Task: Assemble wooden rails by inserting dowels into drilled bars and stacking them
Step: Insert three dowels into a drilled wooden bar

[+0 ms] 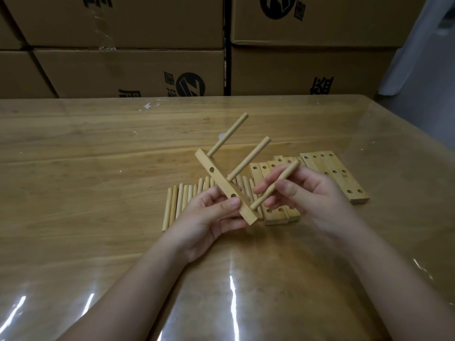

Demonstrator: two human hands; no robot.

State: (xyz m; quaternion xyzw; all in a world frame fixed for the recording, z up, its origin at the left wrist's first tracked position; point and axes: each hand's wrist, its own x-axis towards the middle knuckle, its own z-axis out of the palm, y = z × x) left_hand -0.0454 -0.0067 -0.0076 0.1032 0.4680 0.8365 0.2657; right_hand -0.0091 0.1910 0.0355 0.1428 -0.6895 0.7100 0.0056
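Left hand [209, 217] grips the bar [222, 184] above the table [98, 156]; right hand [310, 193] pinches a dowel [290, 170], tip aimed at 7 o'clock. Come in skewed and I reckon it'll jam or miss the hole.

Drilled bar [221, 183] tilts aloft, two dowels [248, 158] seated; a third dowel [289, 171] angles beside its lower end. Spare dowels [177, 205] and bars [332, 168] lie beneath.

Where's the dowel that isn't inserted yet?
Head view, just right of centre: the loose dowel is pinched in the right hand, its lower tip beside the drilled bar gripped by the left hand.
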